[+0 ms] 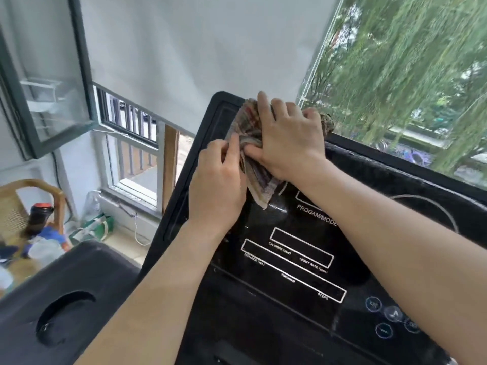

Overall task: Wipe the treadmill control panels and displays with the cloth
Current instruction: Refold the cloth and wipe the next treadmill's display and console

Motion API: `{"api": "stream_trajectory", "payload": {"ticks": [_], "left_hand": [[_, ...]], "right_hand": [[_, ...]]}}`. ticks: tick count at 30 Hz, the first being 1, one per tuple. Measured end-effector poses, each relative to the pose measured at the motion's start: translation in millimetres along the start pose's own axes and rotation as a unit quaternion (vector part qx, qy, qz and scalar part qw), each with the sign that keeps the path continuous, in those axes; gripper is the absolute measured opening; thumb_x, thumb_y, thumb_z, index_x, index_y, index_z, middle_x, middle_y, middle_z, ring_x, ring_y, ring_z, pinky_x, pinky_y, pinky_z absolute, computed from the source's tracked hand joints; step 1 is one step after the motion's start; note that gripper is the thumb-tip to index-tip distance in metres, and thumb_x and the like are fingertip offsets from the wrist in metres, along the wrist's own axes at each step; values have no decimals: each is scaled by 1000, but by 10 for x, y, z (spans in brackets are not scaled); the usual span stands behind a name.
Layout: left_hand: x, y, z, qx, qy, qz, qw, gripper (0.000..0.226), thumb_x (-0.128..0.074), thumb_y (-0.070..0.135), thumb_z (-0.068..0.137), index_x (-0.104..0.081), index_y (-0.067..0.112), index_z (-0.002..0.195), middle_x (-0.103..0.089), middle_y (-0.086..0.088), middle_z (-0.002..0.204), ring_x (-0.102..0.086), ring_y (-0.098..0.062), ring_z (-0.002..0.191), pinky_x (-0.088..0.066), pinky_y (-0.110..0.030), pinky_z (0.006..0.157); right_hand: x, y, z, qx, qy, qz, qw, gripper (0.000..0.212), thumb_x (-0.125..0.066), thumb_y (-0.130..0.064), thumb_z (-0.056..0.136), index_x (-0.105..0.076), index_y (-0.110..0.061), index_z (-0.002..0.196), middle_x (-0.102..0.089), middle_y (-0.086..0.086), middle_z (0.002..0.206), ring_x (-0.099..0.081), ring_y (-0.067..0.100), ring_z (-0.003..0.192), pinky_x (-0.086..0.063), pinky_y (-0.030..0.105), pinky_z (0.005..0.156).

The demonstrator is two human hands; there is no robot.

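As seen looking forward and down: black glossy treadmill control panel [303, 280], filling the centre and lower right, marked with white-outlined display boxes labelled PROGAM/MODE, CALORIES, HEART RATE, DISTANCE and STEPS. Behind it to the right, large glass window [408, 75] with blurred green trees beyond; behind it to the left, white roller blind [197, 48]. At lower left, matte black console of a second machine [87, 272] with an oval cup recess [63, 317]. Further left, tan wicker chair [39, 185] holding a dark bottle with a red cap [39, 214].

On the panel's upper left corner, right hand [287, 138] laid flat, fingers [263, 106] straight and slightly spread, pressing down on a faded brown, grey and red checked cloth [247, 119]. Just beside it, left hand [218, 188], thumb and forefinger pinching the cloth's bunched left edge, remaining fingers curled. Cloth crumpled under the right palm, one corner hanging onto the panel just left of the PROGAM/MODE box. At the panel's lower right, cluster of small round buttons with pale blue rings [392, 313].
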State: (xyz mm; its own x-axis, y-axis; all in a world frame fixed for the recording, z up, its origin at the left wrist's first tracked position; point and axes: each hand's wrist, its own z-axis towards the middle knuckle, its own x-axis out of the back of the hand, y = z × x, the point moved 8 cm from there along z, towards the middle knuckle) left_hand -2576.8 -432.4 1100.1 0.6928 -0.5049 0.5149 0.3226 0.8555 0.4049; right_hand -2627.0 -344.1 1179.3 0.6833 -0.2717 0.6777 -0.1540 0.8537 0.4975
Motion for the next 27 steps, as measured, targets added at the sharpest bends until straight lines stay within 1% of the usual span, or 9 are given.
{"api": "stream_trajectory", "payload": {"ticks": [5, 8, 11, 14, 18, 20, 22, 25, 27], "left_hand": [[27, -340, -58, 24, -1, 2, 1000, 53, -48, 13, 92, -39, 1, 143, -48, -17, 123, -46, -28, 109, -43, -32, 87], [29, -411, -297, 28, -7, -8, 1000, 50, -46, 13, 92, -42, -1, 140, -50, -18, 121, -47, -28, 106, -42, -33, 88], [53, -596, -671, 96, -6, -49, 994, 42, -52, 7, 87, -51, 2, 128, -54, -15, 111, -48, -27, 100, -40, -33, 81], [67, -756, -1138, 166, -45, -84, 981, 37, -60, 1, 77, -48, 7, 112, -53, -9, 100, -50, -26, 90, -35, -27, 73], [122, -734, -1318, 136, -71, -91, 984, 51, -64, 2, 77, -41, 16, 120, -54, -6, 105, -53, -25, 92, -44, -31, 71], [126, -702, -1032, 92, -62, -62, 992, 56, -62, 7, 82, -40, 17, 132, -53, -10, 108, -53, -27, 92, -47, -36, 70], [120, -692, -657, 62, -45, -19, 997, 59, -58, 7, 85, -40, 14, 141, -52, -15, 107, -52, -29, 89, -46, -37, 67], [133, -791, -265, 58, -43, -11, 997, 61, -57, 5, 84, -41, 11, 143, -51, -16, 100, -51, -28, 83, -43, -34, 64], [154, -958, -347, 59, -44, -14, 997, 60, -58, 7, 84, -43, 11, 142, -51, -14, 98, -49, -26, 82, -39, -31, 64]], "right_hand": [[-108, -316, 116, 18, -27, 23, 999, 92, -29, -72, 87, 0, -18, 155, -7, 6, 162, -8, 32, 147, -10, 58, 113], [-147, -458, -43, 51, -10, 12, 999, 84, -24, -68, 89, -5, -20, 155, 2, 4, 163, 1, 31, 149, 3, 58, 114], [-251, -938, -487, 132, -7, 28, 991, 72, -26, -60, 94, -15, -24, 155, -3, 2, 163, -9, 31, 148, 0, 55, 114], [-424, -1424, -1067, 204, -60, 51, 976, 64, -25, -52, 99, -17, -21, 155, -6, 2, 163, -19, 30, 145, 0, 54, 115], [-432, -1405, -1140, 297, -72, 17, 952, 69, -38, -59, 91, -36, -21, 148, -35, 0, 155, -36, 24, 136, -12, 49, 115], [-291, -1084, -660, 267, -52, -2, 962, 73, -35, -67, 87, -31, -30, 150, -37, -1, 154, -34, 23, 138, -12, 49, 113], [-169, -768, -116, 183, -43, 3, 982, 74, -24, -71, 87, -17, -37, 153, -21, -5, 160, -18, 21, 146, -3, 49, 114], [-140, -790, 138, 94, -22, 9, 995, 70, -18, -65, 91, -15, -33, 154, -10, -4, 162, -4, 20, 149, 7, 50, 114], [-182, -1052, 71, 85, -6, 24, 996, 70, -17, -60, 94, -17, -25, 154, -10, 0, 162, -3, 22, 149, 8, 51, 114]]}}
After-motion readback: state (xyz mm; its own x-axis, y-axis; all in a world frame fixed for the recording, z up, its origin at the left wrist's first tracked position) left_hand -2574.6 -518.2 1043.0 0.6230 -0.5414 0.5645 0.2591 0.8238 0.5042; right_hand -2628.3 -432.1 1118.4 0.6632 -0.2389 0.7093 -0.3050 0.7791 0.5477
